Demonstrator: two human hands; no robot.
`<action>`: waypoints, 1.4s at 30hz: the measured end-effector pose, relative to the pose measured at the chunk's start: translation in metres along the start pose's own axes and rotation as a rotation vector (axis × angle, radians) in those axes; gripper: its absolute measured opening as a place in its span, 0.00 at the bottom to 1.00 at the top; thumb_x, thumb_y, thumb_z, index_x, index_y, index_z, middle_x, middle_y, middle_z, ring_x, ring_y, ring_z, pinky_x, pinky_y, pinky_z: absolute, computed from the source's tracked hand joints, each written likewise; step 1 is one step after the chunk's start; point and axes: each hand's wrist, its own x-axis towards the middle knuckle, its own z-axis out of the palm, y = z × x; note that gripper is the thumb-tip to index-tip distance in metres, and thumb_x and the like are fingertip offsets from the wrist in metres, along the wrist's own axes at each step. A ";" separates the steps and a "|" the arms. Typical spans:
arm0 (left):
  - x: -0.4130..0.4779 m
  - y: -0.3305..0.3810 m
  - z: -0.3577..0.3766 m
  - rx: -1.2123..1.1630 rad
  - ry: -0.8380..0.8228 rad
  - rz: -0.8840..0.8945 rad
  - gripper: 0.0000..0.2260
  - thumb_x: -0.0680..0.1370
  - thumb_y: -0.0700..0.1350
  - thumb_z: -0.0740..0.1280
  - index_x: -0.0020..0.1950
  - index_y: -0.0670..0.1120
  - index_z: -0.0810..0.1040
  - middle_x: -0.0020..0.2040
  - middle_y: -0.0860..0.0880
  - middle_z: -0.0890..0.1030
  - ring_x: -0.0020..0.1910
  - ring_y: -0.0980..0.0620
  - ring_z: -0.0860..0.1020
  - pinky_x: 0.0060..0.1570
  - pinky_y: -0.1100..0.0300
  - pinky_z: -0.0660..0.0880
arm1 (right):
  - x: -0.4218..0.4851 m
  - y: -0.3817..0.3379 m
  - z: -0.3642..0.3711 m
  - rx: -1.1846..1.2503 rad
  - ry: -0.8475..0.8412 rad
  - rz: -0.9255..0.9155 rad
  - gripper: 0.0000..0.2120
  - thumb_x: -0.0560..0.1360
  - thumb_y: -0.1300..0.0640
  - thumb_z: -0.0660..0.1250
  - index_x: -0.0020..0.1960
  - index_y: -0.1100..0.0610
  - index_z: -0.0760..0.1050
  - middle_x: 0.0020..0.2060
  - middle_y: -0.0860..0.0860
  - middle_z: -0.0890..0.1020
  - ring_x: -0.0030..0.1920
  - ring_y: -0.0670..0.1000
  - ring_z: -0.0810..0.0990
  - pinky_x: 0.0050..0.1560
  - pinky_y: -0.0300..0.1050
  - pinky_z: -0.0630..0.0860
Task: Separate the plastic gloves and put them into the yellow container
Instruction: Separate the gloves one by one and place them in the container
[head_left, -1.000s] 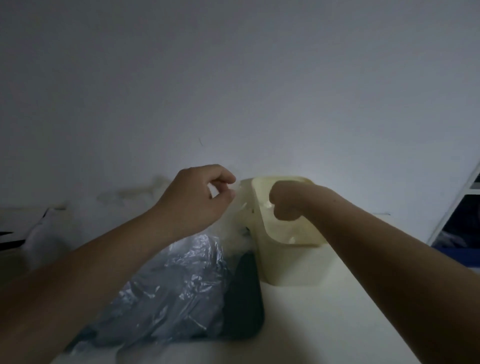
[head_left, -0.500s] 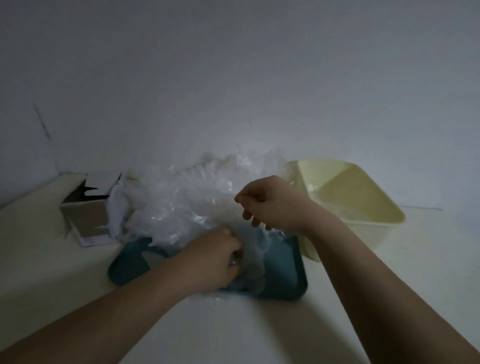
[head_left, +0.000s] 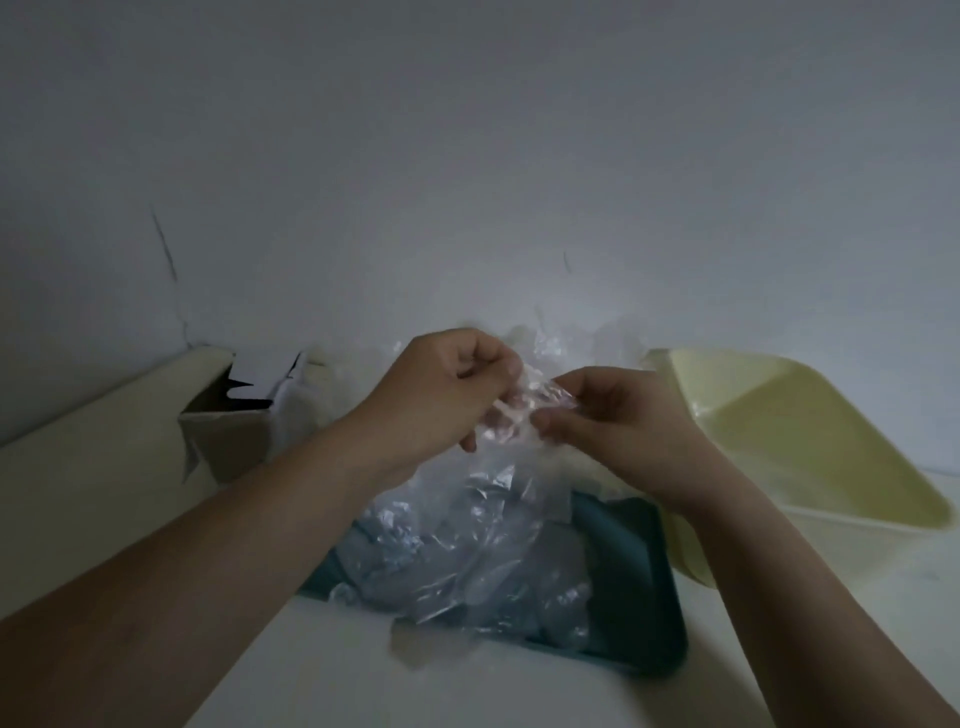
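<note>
A heap of clear plastic gloves lies on a teal tray in the middle of the table. Above the heap, my left hand and my right hand both pinch a crumpled clear plastic glove held between them. That glove hangs down toward the pile. The yellow container stands to the right of the tray, tilted with its opening toward me; its inside looks bare.
An open cardboard box sits at the left near the wall, with white plastic spilling from it. More clear plastic piles up behind my hands against the wall. The cream table extends left and toward me.
Both hands have risen from the pile on the tray, lifting a glove between them. One second ago they were up by the yellow container; the view has since swung left and down.
</note>
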 end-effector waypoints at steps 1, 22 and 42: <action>0.002 0.004 0.000 -0.041 0.004 -0.016 0.07 0.83 0.49 0.69 0.56 0.47 0.82 0.47 0.49 0.88 0.38 0.51 0.85 0.34 0.58 0.77 | 0.001 0.000 0.000 0.045 0.064 0.011 0.05 0.77 0.55 0.75 0.48 0.56 0.86 0.37 0.51 0.88 0.38 0.52 0.87 0.47 0.48 0.85; 0.015 0.009 -0.009 -0.733 0.049 -0.165 0.04 0.84 0.39 0.66 0.59 0.41 0.77 0.52 0.42 0.88 0.41 0.49 0.87 0.36 0.57 0.82 | -0.005 -0.011 -0.005 0.595 -0.022 0.325 0.39 0.75 0.24 0.55 0.59 0.57 0.85 0.53 0.60 0.86 0.54 0.61 0.85 0.58 0.58 0.79; -0.012 0.024 -0.016 -0.024 0.269 0.114 0.45 0.71 0.52 0.82 0.80 0.64 0.59 0.80 0.60 0.63 0.75 0.58 0.64 0.66 0.58 0.66 | -0.011 -0.054 -0.056 0.058 -0.155 0.098 0.11 0.83 0.64 0.64 0.59 0.57 0.84 0.45 0.60 0.87 0.41 0.63 0.84 0.44 0.54 0.84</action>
